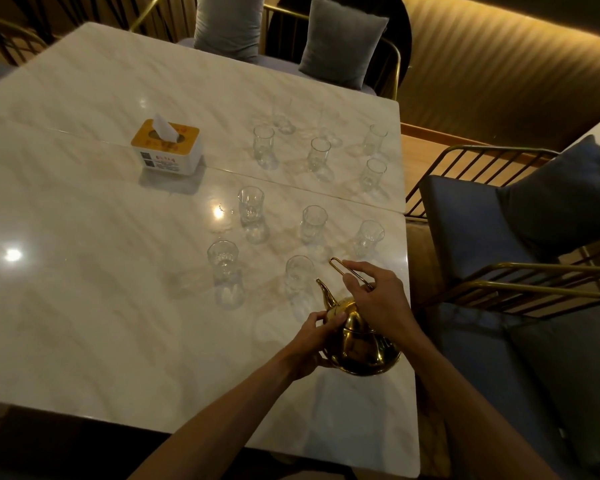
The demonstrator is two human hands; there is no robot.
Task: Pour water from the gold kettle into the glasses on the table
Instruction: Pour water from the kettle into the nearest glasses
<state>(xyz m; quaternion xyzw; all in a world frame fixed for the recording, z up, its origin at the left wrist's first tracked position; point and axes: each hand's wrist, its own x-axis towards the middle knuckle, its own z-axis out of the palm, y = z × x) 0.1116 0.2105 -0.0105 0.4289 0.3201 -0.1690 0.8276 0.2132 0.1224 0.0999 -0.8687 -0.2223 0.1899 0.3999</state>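
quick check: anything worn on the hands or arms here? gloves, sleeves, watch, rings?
Nothing visible. The left hand and right hand are bare, with no gloves. Both forearms are uncovered up to the frame edge, so no sleeve shows. No watch, band or ring can be made out, though the dim light could hide a thin one.

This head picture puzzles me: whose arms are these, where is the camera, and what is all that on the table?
No machine here: a person wears a wide camera on the head, looking down, so the two arms coming in from the bottom are their own. The left hand steadies the side of a gold kettle that sits near the table's right edge; the right hand has its fingers on the kettle's thin wire handle. On the marble table stand about a dozen clear glasses; the nearest glass is just beyond the spout. A tissue box sits farther back. Cushioned chairs surround the table.
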